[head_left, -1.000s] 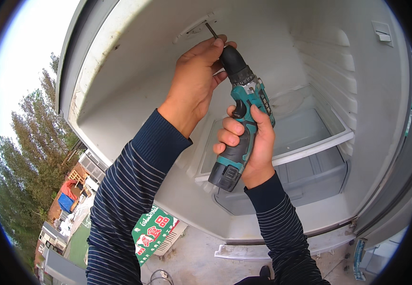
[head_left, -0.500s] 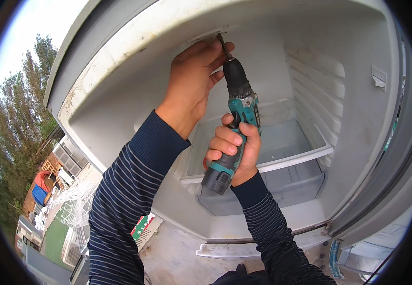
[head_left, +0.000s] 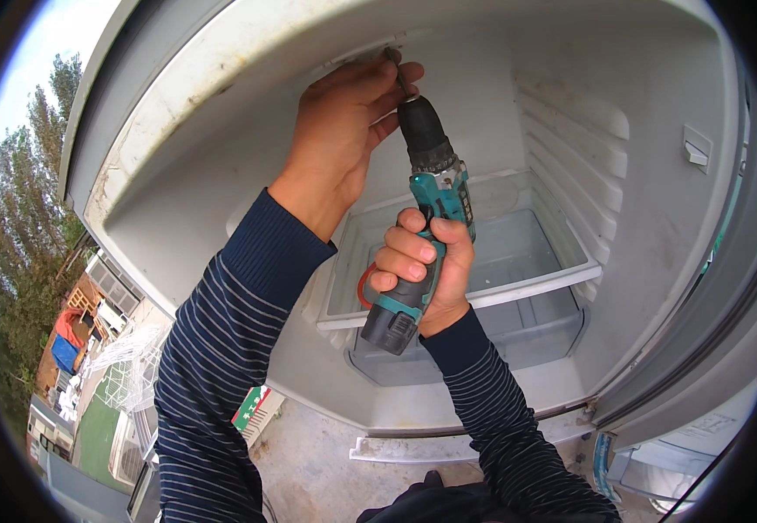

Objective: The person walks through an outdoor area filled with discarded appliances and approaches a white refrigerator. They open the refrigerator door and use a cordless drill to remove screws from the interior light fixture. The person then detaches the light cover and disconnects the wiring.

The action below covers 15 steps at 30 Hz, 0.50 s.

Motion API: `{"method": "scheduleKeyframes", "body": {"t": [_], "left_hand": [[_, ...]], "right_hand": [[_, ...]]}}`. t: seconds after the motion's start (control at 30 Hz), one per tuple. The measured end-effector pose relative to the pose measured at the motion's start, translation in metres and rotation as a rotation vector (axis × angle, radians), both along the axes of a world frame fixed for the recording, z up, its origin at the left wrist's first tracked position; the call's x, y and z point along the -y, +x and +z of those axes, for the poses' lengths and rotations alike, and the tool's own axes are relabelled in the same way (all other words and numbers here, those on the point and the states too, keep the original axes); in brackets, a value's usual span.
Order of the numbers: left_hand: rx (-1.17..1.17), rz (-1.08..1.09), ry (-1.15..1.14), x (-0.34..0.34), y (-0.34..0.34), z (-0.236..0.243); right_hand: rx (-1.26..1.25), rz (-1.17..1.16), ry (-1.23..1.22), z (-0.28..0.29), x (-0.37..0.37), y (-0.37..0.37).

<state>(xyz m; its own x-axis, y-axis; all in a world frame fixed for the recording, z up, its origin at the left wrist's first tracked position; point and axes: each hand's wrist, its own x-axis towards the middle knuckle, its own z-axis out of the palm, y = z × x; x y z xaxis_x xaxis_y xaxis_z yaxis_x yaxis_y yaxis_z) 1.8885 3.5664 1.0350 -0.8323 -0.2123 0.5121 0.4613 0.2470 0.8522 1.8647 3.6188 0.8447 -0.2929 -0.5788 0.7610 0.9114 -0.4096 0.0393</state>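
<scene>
The teal cordless drill [head_left: 418, 253] is gripped firmly by the right hand [head_left: 422, 270]; its bit [head_left: 401, 80] is pinched between the left hand's [head_left: 339, 139] fingertips [head_left: 396, 78].

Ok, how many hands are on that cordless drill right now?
1. The right hand grips the handle of the cordless drill. The left hand is up at the bit tip against the fridge wall, fingers beside the chuck, not gripping the drill body.

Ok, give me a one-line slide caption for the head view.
Right hand grips a teal cordless drill, left hand steadying its bit inside an empty white fridge.
</scene>
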Motion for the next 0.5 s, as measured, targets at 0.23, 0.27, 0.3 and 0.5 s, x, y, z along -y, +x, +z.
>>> {"method": "scheduleKeyframes", "body": {"t": [0.23,0.27,0.3,0.5], "left_hand": [[0.001,-0.018,0.010,0.0013,0.0019,-0.0018],[0.003,-0.023,0.017,0.0002,0.0027,-0.0020],[0.005,-0.026,0.025,-0.0001,0.0033,-0.0028],[0.018,-0.028,0.024,0.0013,0.0017,-0.0035]], "right_hand": [[-0.004,0.010,0.001,-0.0009,0.0001,0.0047],[-0.005,0.011,-0.002,-0.0008,0.0001,0.0044],[-0.005,0.013,-0.004,-0.0008,0.0002,0.0042],[-0.010,0.018,-0.020,-0.0019,0.0010,0.0060]]}}
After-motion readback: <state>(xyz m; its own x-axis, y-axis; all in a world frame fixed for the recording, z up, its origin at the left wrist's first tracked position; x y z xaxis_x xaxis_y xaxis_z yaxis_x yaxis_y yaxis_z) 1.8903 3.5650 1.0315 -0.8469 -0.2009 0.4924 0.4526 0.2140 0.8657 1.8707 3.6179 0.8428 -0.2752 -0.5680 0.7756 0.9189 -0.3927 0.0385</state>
